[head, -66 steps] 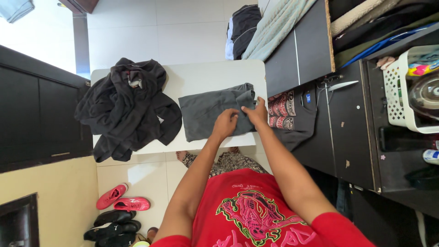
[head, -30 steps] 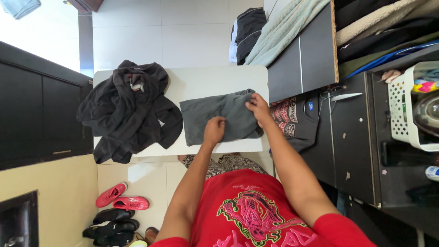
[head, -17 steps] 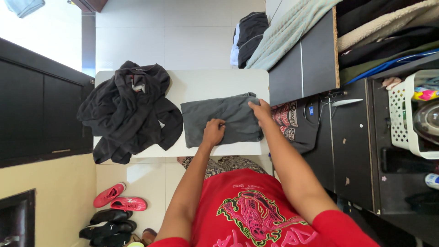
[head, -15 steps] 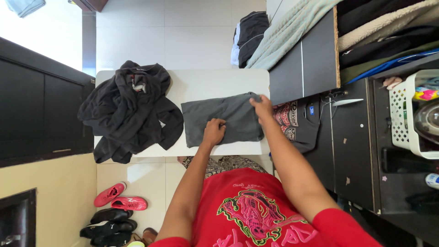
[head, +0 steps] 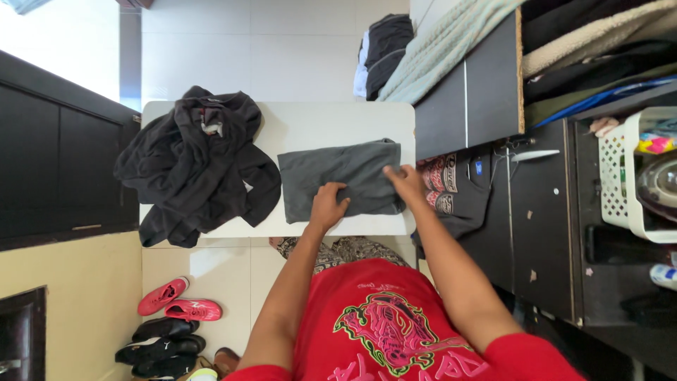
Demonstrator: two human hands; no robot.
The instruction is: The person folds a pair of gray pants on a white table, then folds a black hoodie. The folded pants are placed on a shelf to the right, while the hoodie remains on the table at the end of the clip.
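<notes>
Head view: both hands, left hand and right hand, press flat on the folded grey cotton garment, long axis running left-right across the white worktop.

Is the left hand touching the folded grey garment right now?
Touching. The head view shows the left hand resting flat on the folded grey garment.

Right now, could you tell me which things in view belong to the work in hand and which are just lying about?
In hand:
- folded grey garment, flat on the white table
- left hand and right hand, both resting on it

Lying about:
- heap of black clothes on the table's left end
- printed dark shirt hanging at the right
- red shoes on the floor
- white basket
</notes>
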